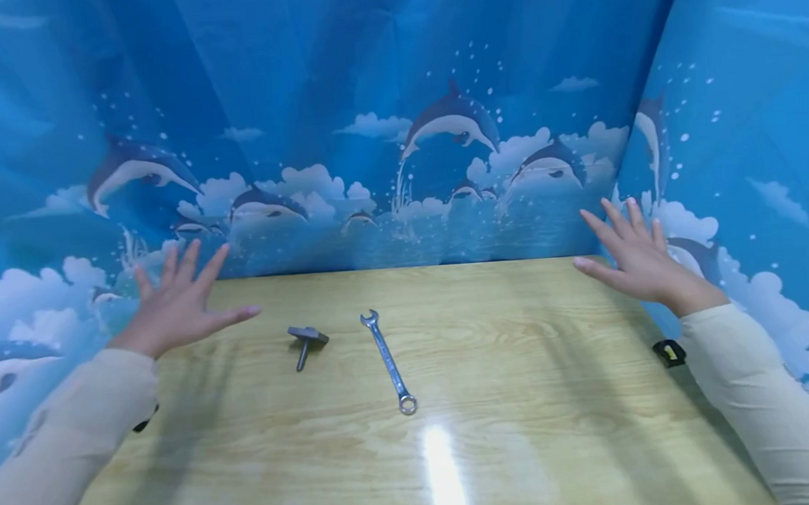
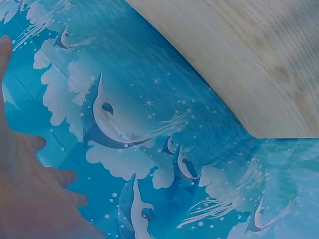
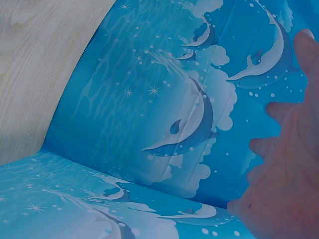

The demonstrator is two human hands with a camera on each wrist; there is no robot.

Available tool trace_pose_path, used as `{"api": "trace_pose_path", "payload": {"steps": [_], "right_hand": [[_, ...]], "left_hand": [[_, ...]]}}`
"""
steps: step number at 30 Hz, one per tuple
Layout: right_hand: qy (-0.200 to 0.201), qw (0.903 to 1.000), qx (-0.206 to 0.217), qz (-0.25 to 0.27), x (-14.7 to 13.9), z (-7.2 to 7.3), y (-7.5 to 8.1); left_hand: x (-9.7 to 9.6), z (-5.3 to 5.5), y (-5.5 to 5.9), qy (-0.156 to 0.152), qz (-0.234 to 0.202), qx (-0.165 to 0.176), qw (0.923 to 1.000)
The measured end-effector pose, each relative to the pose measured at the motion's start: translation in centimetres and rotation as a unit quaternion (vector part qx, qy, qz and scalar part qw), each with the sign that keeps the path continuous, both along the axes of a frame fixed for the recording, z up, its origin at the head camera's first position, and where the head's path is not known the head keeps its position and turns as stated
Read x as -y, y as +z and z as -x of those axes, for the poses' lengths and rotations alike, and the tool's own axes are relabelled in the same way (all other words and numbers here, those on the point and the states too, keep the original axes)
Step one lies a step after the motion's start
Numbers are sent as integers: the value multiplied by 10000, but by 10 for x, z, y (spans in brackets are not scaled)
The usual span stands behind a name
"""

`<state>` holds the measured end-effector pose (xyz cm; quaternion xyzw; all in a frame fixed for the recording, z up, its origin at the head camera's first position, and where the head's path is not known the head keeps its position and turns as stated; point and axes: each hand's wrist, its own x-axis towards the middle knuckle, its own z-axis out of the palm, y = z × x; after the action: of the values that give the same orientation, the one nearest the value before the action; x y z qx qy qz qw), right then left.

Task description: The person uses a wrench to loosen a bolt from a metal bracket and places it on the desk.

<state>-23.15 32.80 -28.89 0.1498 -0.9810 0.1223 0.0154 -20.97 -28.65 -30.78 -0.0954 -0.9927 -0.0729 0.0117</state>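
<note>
My left hand (image 1: pixel 181 305) hovers over the left side of the table with its fingers spread and nothing in it. On the other side, my right hand (image 1: pixel 634 258) is raised near the right edge, fingers also spread and holding nothing. Between them lies a silver combination wrench (image 1: pixel 388 362), its open jaw toward the back and its ring end toward the front. To its left is a small dark grey T-shaped piece (image 1: pixel 306 343) with a flat head and a short rod. Each wrist view catches part of its hand at the border: the left hand (image 2: pixel 40 194) and the right hand (image 3: pixel 289 169).
The wood-grain table (image 1: pixel 509 370) bears both metal items. Blue dolphin-print sheeting (image 1: pixel 339 94) stands behind it and along both sides. A small black device (image 1: pixel 669 352) shows beside the right cuff. Glare falls on the table front.
</note>
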Motion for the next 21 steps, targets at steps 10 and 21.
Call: {"api": "trace_pose_path", "payload": {"steps": [10, 21], "right_hand": [[-46, 9999, 131, -46, -1, -2, -3], [333, 9961, 458, 677, 39, 7, -52]], "left_hand": [[-1, 2, -11, 45, -149, -59, 9999], [-30, 15, -84, 515, -1664, 472, 9836]]}}
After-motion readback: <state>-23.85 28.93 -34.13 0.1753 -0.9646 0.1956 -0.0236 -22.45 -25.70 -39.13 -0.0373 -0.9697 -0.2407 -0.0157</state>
